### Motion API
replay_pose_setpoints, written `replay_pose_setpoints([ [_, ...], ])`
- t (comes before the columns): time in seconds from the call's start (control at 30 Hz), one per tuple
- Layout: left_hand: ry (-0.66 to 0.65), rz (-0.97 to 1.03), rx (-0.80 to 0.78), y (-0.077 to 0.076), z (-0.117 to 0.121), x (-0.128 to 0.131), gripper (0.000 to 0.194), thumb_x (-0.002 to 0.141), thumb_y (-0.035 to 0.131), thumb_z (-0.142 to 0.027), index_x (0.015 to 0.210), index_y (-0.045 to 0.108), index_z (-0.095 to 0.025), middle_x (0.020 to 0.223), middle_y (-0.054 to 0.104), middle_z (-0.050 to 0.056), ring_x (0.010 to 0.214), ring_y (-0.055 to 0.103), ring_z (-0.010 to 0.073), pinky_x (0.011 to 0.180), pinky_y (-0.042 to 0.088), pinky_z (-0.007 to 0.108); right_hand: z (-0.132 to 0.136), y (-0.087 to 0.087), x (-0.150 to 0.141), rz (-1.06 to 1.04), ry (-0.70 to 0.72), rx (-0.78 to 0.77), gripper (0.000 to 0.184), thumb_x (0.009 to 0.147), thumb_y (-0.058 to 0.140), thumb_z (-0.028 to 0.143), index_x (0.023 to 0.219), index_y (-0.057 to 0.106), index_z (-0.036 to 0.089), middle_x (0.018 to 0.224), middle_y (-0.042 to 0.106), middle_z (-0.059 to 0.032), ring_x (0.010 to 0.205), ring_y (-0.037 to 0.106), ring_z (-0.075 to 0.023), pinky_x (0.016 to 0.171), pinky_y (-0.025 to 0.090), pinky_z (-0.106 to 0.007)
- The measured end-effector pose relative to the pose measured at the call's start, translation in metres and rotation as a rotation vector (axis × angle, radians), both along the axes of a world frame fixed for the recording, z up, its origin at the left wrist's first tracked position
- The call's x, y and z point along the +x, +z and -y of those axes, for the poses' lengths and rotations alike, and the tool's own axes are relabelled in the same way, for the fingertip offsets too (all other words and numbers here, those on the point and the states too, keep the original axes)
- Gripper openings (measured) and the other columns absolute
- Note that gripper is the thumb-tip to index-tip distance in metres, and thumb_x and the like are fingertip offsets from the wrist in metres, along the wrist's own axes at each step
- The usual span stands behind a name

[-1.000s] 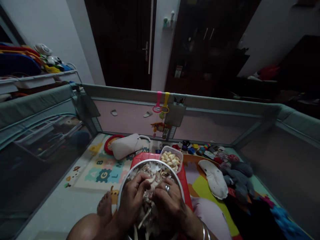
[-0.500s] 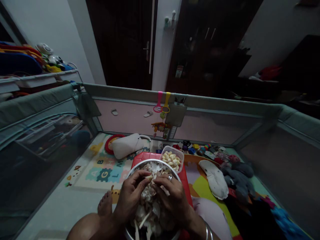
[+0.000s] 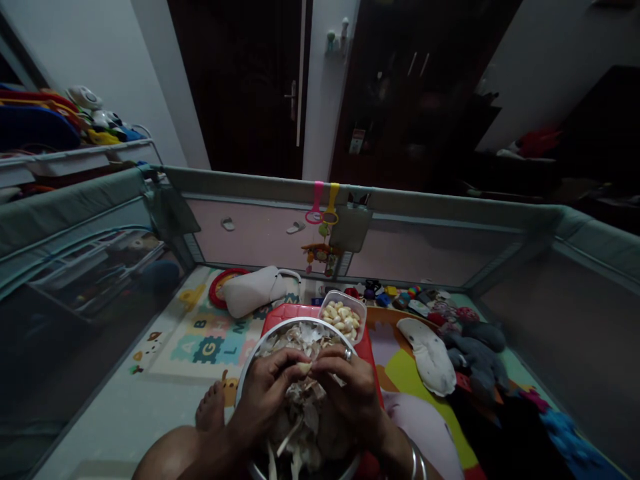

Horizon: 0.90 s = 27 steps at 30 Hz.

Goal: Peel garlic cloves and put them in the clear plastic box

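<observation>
My left hand (image 3: 267,393) and my right hand (image 3: 350,393) meet over a round metal bowl (image 3: 250,373) heaped with papery garlic skins and pieces. Both hands pinch one pale garlic clove (image 3: 304,367) between their fingertips. A ring shows on my right hand and bangles sit on that wrist. Behind the bowl, a clear plastic tub (image 3: 343,315) holds peeled garlic cloves. Bowl and tub rest on a red tray (image 3: 274,317).
I sit on a colourful alphabet play mat (image 3: 210,340) inside a mesh-walled playpen (image 3: 425,207). My bare knee and foot (image 3: 210,407) lie at the left. A white pillow (image 3: 253,292), soft toys (image 3: 475,353) and small toys lie around. A dark door stands beyond.
My hands lifted a clove out of the heap toward the bowl's far side and now hold it a little lower between the fingertips. The view shifted slightly.
</observation>
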State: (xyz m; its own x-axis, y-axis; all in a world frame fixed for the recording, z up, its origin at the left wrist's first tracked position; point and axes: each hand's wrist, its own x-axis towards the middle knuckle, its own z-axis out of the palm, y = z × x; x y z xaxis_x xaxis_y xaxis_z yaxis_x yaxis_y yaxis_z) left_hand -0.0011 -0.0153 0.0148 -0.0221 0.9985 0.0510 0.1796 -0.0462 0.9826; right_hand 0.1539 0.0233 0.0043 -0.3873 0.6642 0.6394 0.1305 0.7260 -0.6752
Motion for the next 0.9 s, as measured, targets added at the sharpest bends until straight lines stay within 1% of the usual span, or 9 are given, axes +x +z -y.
replay_pose_setpoints([
  [0.13,-0.005,-0.034,0.007,0.0003,-0.0003,0.0005,0.017,0.078,0.053,-0.026,0.082,0.068,-0.019,0.072,0.067,0.002,0.073,0.060,0.0189,0.066,0.043,0.023,-0.0003,-0.0005,-0.0003,0.000,0.002,-0.010,0.011,0.082,0.052,0.013,0.083,0.062,0.018,0.074,0.063,-0.0039,0.068,0.061,-0.0141,0.059,0.050,-0.023],
  [0.3,-0.004,-0.070,0.013,0.0028,-0.0002,0.0001,0.017,0.078,0.053,-0.026,0.082,0.069,-0.020,0.072,0.068,0.002,0.076,0.061,0.0201,0.068,0.043,0.023,-0.0010,0.0004,-0.0010,0.001,0.006,0.029,0.011,0.081,0.052,0.010,0.080,0.060,0.018,0.073,0.062,-0.0034,0.065,0.060,-0.0131,0.058,0.047,-0.022],
  [0.4,-0.008,-0.089,0.021,0.0034,0.0013,-0.0006,0.016,0.077,0.054,-0.025,0.079,0.069,-0.020,0.072,0.069,0.002,0.074,0.062,0.0201,0.067,0.044,0.024,-0.0015,-0.0002,-0.0005,0.042,0.029,0.034,0.010,0.081,0.050,0.011,0.077,0.056,0.018,0.070,0.059,-0.0022,0.063,0.057,-0.0134,0.057,0.045,-0.023],
  [0.57,0.030,-0.109,0.050,0.0015,0.0049,-0.0007,0.015,0.076,0.055,-0.024,0.078,0.070,-0.021,0.076,0.070,0.004,0.073,0.063,0.0203,0.068,0.045,0.024,-0.0009,-0.0042,0.0009,0.144,0.033,0.029,0.012,0.080,0.046,0.011,0.072,0.049,0.018,0.064,0.053,-0.0013,0.059,0.050,-0.0140,0.053,0.039,-0.024],
  [0.77,0.062,-0.015,0.000,-0.0027,0.0069,0.0019,0.013,0.073,0.058,-0.025,0.077,0.068,-0.019,0.074,0.069,0.004,0.073,0.062,0.0206,0.068,0.045,0.025,-0.0009,-0.0059,0.0030,0.165,0.032,0.065,0.011,0.081,0.043,0.012,0.074,0.046,0.019,0.067,0.052,-0.0017,0.061,0.051,-0.0151,0.056,0.039,-0.025],
  [0.9,0.072,0.140,-0.060,-0.0011,0.0073,0.0051,0.016,0.071,0.061,-0.031,0.072,0.065,-0.016,0.069,0.066,0.003,0.068,0.059,0.0188,0.064,0.044,0.025,-0.0020,-0.0051,0.0014,0.137,0.037,0.141,0.009,0.082,0.042,0.013,0.075,0.045,0.019,0.067,0.053,-0.0024,0.061,0.051,-0.0157,0.055,0.039,-0.025],
])
